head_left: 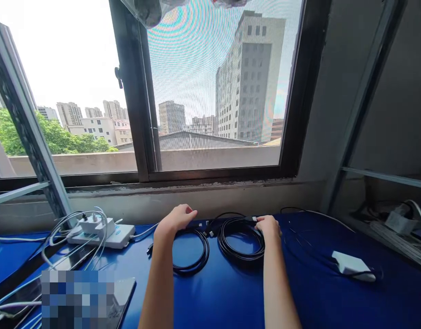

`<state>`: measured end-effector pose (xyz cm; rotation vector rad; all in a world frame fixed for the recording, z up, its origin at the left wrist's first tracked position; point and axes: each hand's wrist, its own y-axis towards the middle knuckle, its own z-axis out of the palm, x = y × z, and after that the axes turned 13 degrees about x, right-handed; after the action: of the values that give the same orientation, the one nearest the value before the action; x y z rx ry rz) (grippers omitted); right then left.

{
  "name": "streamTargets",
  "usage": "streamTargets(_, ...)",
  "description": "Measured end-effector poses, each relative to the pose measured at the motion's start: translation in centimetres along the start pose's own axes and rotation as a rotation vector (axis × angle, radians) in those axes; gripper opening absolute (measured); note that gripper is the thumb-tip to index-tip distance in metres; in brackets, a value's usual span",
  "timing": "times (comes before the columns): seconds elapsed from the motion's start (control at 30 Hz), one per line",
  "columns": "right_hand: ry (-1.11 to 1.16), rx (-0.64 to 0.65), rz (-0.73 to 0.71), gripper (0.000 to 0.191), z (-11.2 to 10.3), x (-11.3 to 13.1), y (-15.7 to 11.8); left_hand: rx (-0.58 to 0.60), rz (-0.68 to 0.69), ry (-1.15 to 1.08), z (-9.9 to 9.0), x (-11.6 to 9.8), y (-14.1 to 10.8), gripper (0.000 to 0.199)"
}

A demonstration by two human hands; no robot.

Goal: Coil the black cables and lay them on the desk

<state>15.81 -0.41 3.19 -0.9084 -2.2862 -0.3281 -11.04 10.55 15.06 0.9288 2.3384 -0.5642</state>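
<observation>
Two black coiled cables lie side by side on the blue tabletop [210, 301]. Above the upper edge of the smaller left coil [206, 256] hovers my left hand [178, 218], its thumb and bent fingers slightly apart with nothing visible in them. My right hand [269, 225] is at the upper right of the thicker right coil [224, 244], fingertips pinched on a cable connector [253, 219] with a light metal end. Several more black plugs [209, 233] rest between the coils. Another black cable end [150, 249] pokes out left of my left forearm.
At left stand a white power strip [123, 235] with chargers and tangled white cables, beside a tablet-like device [127, 292]. A white adapter [354, 266] with a dark cord lies at right. Metal rack posts [55, 192] flank the table, and a window sill [213, 186] runs behind.
</observation>
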Motion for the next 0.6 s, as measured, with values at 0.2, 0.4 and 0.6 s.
streamTargets(0.2, 0.168, 0.065, 0.199, 0.021, -1.3, 1.9, -1.2, -0.027, 0.05, 0.007, -0.4, -0.8, -0.8, 0.024)
streamTargets(0.4, 0.463, 0.136, 0.086, 0.024, -3.0, 6.6, -3.8, -0.024, 0.1, 0.04, -0.3, -1.9, -1.3, 0.028)
streamTargets(0.6, 0.747, 0.098, -0.275, 0.034, -5.0, 12.8, -6.7, -0.036, 0.227, 0.015, 0.0, -2.7, -1.8, 0.03)
